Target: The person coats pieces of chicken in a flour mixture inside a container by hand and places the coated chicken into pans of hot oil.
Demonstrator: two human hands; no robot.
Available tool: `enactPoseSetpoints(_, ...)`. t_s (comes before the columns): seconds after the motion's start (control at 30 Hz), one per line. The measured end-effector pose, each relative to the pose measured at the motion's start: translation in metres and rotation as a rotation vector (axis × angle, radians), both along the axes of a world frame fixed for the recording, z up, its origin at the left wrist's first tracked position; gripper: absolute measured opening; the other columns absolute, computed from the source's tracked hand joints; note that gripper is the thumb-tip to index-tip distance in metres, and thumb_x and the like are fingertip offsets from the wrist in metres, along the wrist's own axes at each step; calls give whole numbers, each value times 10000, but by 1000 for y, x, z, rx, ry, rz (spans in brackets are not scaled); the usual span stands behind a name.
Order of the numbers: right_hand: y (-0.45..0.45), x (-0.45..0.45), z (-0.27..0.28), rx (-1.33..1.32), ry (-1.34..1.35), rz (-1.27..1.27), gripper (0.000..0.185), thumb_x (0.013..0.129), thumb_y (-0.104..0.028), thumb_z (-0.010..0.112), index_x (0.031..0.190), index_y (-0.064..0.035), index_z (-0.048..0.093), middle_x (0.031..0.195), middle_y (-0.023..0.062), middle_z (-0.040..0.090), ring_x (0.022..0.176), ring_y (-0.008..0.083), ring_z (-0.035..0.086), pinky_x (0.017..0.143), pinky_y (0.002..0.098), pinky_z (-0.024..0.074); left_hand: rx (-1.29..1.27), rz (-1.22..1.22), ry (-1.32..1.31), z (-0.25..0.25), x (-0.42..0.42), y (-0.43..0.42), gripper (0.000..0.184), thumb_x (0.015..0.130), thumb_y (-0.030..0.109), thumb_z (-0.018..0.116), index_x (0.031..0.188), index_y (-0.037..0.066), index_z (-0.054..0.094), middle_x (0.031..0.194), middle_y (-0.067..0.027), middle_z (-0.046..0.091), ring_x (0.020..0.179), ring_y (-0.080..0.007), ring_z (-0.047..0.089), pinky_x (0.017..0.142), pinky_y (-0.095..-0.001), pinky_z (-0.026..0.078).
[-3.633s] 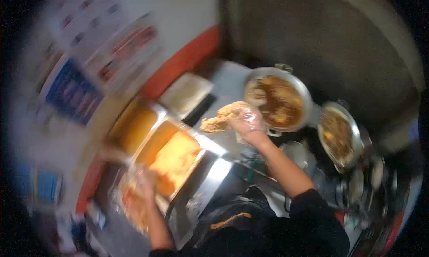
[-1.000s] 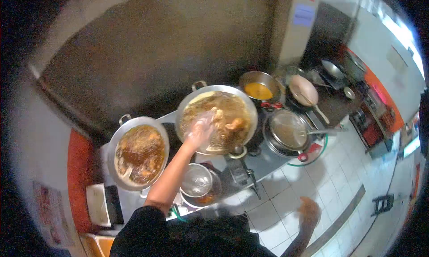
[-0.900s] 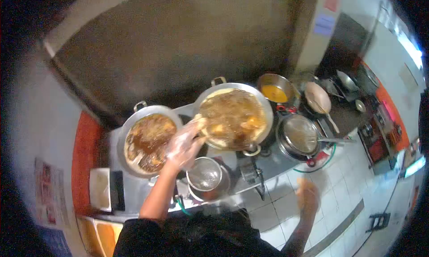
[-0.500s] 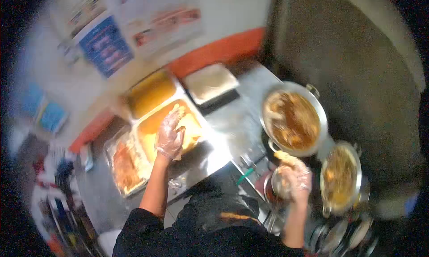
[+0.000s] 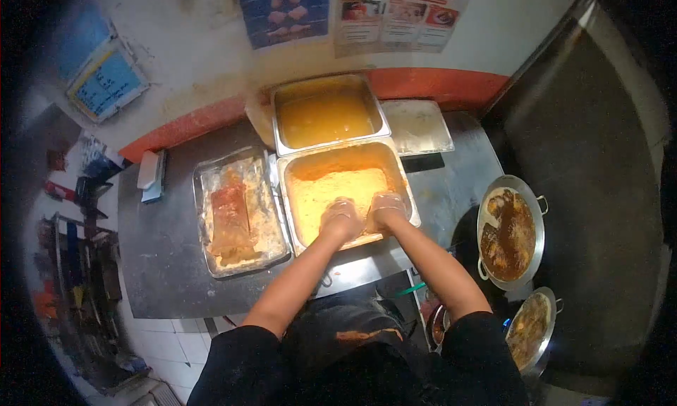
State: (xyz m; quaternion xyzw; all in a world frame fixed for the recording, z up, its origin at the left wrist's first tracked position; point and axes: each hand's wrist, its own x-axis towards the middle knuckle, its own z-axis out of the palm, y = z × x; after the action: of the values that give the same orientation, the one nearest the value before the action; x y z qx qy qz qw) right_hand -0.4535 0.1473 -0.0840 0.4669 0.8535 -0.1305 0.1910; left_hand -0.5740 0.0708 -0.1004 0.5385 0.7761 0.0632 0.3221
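Observation:
A deep metal pan [image 5: 415, 207] holds pale yellow breading flour [image 5: 314, 194] in front of me. Both of my hands wear clear plastic gloves and are down in this flour, near the pan's front side. My left hand [image 5: 341, 221] is at the middle, and my right hand [image 5: 386, 207] is just beside it toward the right wall. Flour and the backs of the hands hide the fingers, so whether they grip anything does not show.
Behind stands a pan of orange-yellow liquid [image 5: 328, 120]; a lidded container [image 5: 419, 127] sits beside it. A floury tray [image 5: 278, 261] with a reddish slab [image 5: 231, 212] lies left. At right, two round pans, one upper [image 5: 508, 237] and one lower [image 5: 529, 332], hold food in bubbling oil.
My right hand, earlier beside the frying pans with a battered piece, has moved left into the flour. My left hand has gone down into it too. The view has turned right.

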Motion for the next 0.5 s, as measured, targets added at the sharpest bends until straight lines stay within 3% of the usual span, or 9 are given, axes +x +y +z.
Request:
enactPoseSetpoints(0.13, 7, -6, -31, 118, 41, -76, 256, 699, -238, 702, 891, -69, 717, 933, 189, 680, 879, 319, 669, 761, 396, 537, 14, 43, -30, -12, -27, 1, 321, 691, 152, 668, 971, -5, 681, 1027, -243, 642, 967, -344, 640, 831, -402, 509)
enactPoseSetpoints(0.2, 7, -4, -18, 85, 79, -100, 247, 692, -227, 704, 868, -54, 714, 928, 198, 677, 874, 333, 666, 764, 397, 535, 14, 43, -99, 0, -50, -4, 357, 707, 239, 714, 981, 13, 682, 1024, -233, 647, 947, -343, 644, 815, -407, 512)
enactPoseSetpoints(0.23, 7, -4, -8, 55, 122, -121, 240, 684, -217, 707, 845, -39, 712, 922, 206, 674, 870, 347, 663, 767, 399, 532, 60, 177, -120, -3, -54, -10, 480, 712, 380, 737, 1001, 2, 673, 1021, -230, 650, 999, -368, 614, 883, -400, 478)
enactPoseSetpoints(0.27, 10, -5, -1, 53, 121, -120, 240, 684, -217, 707, 845, -39, 712, 922, 206, 674, 870, 347, 663, 767, 399, 532, 58, 178, -120, -17, -60, -7, 480, 712, 380, 737, 1001, 2, 673, 1021, -230, 650, 999, -368, 614, 883, -400, 478)
enactPoseSetpoints(0.33, 19, -6, 9, 24, 144, -52, 221, 734, -232, 646, 803, -32, 709, 839, 219, 666, 823, 337, 662, 711, 397, 533, 54, -137, 4, -41, -66, -2, 661, 688, 465, 742, 1110, -26, 605, 1095, -257, 614, 1075, -378, 569, 953, -388, 433)
enactPoseSetpoints(0.37, 30, -6, 1, 29, 66, 180, 220, 731, -223, 631, 789, -23, 703, 825, 220, 660, 814, 344, 656, 701, 400, 528, 56, -241, 45, -47, -68, -2, 723, 680, 493, 744, 1146, -35, 582, 1119, -266, 602, 1101, -381, 555, 976, -384, 417)
enactPoseSetpoints(0.4, 33, -5, -3, 28, 68, 179, 220, 731, -223, 631, 789, -23, 703, 825, 220, 660, 814, 344, 656, 701, 400, 528, 104, 129, -159, -52, -64, -5, 720, 717, 429, 706, 1209, -58, 508, 1172, -288, 557, 1129, -381, 532, 1003, -378, 393)
enactPoseSetpoints(0.47, 38, -5, -3, 44, 102, 147, 196, 673, -238, 671, 765, -68, 708, 821, 210, 656, 777, 350, 648, 678, 396, 518, 153, 494, -360, -47, -59, -5, 722, 755, 366, 669, 1272, -81, 433, 1224, -311, 513, 1158, -381, 509, 1030, -372, 369)
enactPoseSetpoints(0.5, 42, -5, -8, 42, 102, 144, 196, 673, -238, 671, 765, -68, 708, 821, 210, 656, 777, 350, 648, 678, 396, 518, 160, 362, -187, -45, -57, -7, 707, 773, 304, 625, 1300, -95, 373, 1250, -320, 480, 1154, -372, 513, 1029, -371, 373)
